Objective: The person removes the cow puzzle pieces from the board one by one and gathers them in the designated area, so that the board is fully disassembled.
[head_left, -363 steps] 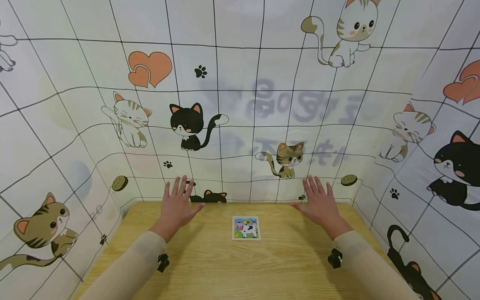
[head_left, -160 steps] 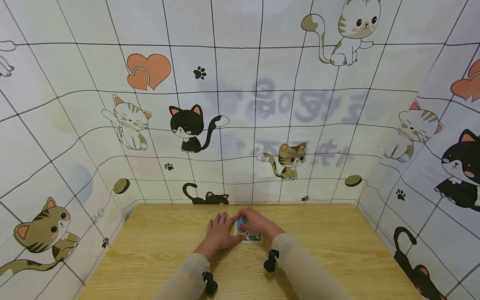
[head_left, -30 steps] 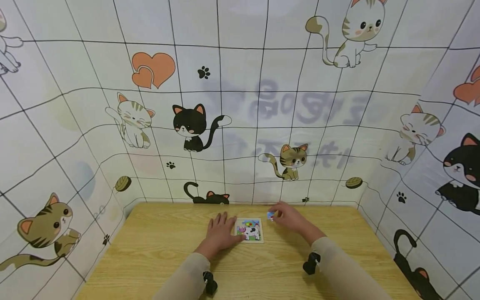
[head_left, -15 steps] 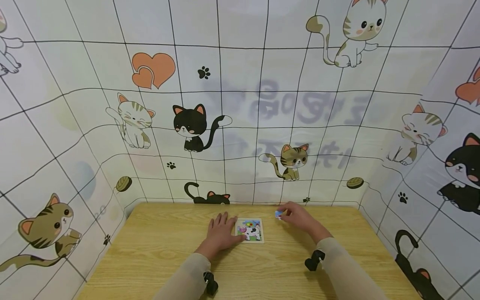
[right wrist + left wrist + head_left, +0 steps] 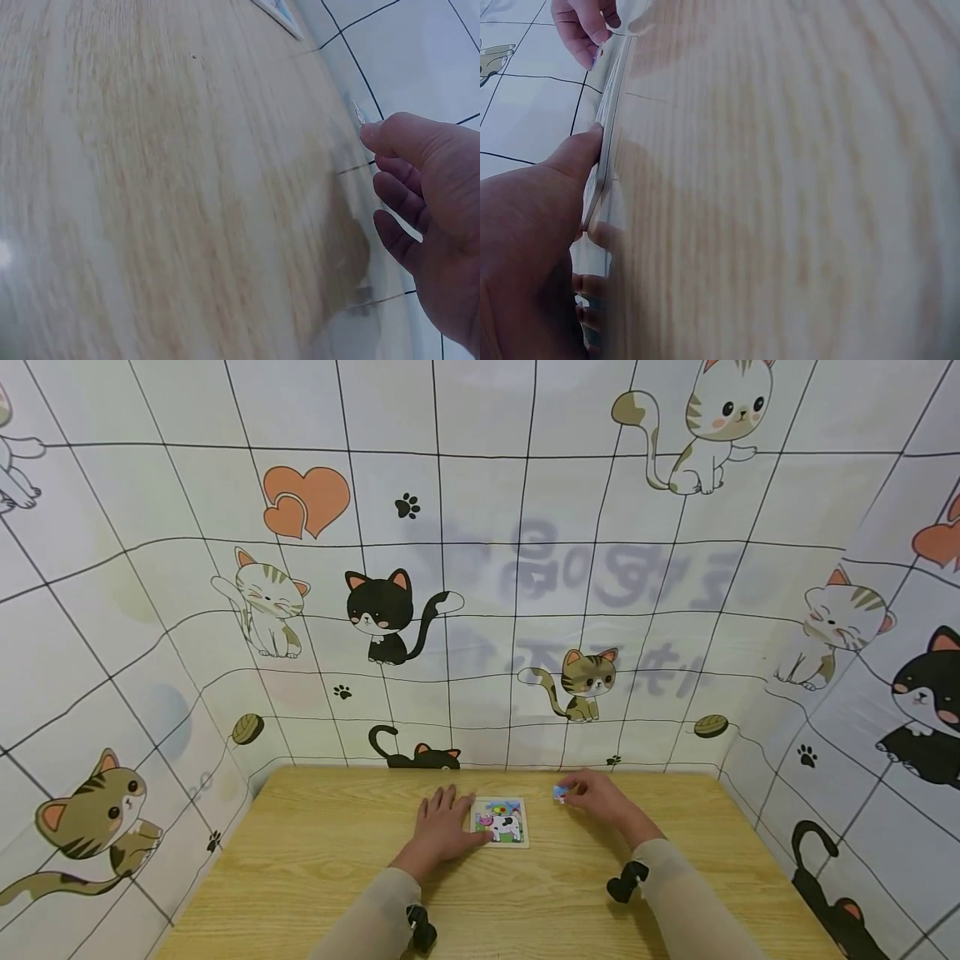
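A small square jigsaw puzzle with a cow picture and a pale frame lies near the back middle of the table; its upper left corner looks paler than the rest. My left hand lies at its left side, fingers spread on the wood and thumb on the frame's lower left. In the left wrist view that thumb presses the puzzle's edge. To the right of the puzzle, my right hand pinches a small blue puzzle piece between thumb and finger. The right wrist view shows this piece edge-on.
The wooden table ends at the back against a white wall covering with a black grid and printed cats. Similar coverings close both sides. A black wrist device sits under the right sleeve, another under the left.
My hands came in from both sides to the puzzle. The right hand took a piece from it and carried it rightward, lowering slightly at the end. The left hand has lately stayed still.
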A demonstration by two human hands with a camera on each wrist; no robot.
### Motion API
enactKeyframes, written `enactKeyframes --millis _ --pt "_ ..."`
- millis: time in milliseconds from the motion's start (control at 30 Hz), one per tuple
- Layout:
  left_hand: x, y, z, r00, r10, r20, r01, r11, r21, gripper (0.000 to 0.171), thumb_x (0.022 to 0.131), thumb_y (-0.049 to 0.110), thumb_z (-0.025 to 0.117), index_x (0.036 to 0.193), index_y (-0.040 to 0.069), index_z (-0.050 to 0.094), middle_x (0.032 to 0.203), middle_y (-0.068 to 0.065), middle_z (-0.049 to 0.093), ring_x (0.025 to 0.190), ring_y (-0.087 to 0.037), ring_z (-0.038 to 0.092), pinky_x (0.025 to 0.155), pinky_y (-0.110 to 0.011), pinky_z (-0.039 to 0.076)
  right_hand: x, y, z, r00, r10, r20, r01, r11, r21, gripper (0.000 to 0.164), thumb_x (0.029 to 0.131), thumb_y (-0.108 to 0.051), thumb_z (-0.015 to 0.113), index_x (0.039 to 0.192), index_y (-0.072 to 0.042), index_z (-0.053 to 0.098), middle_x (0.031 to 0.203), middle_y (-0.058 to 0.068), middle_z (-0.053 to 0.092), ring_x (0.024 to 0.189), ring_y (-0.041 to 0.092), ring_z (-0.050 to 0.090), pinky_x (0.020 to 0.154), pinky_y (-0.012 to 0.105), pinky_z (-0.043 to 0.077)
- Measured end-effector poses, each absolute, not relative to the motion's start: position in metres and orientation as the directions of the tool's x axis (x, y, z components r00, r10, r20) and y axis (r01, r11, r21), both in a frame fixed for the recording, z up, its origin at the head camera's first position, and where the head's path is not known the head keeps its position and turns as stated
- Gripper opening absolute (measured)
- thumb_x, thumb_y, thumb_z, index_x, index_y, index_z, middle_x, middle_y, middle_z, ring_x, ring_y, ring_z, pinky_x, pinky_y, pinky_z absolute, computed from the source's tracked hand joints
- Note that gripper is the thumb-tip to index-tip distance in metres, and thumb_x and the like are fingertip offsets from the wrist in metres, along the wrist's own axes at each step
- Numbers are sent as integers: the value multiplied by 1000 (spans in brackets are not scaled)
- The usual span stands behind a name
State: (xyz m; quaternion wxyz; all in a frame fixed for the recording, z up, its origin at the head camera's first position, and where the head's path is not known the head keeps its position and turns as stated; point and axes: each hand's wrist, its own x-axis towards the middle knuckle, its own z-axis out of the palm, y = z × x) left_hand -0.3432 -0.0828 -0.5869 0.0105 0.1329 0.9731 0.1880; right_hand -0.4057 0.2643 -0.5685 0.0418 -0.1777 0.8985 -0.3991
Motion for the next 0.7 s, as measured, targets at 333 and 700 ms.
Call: enactKeyframes --millis 333,700 --pt "-346 -84 -605 -959 247 138 282 864 416 92 83 77 62 155 21 45 163 -19 28 150 -45 19 116 -67 12 -413 266 -580 -926 -375 45 -281 603 -747 21 94 -13 74 115 -10 75 108 4 70 93 19 61 80 35 51" --pt "-342 -83 -603 -959 235 162 281 872 401 89 83 74 65 153 21 47 161 -19 31 149 -44 24 116 -67 17 -410 265 -578 -933 -359 38 -262 601 -755 23 95 -11 72 117 -5 73 109 8 70 94 20 61 81 37 51"
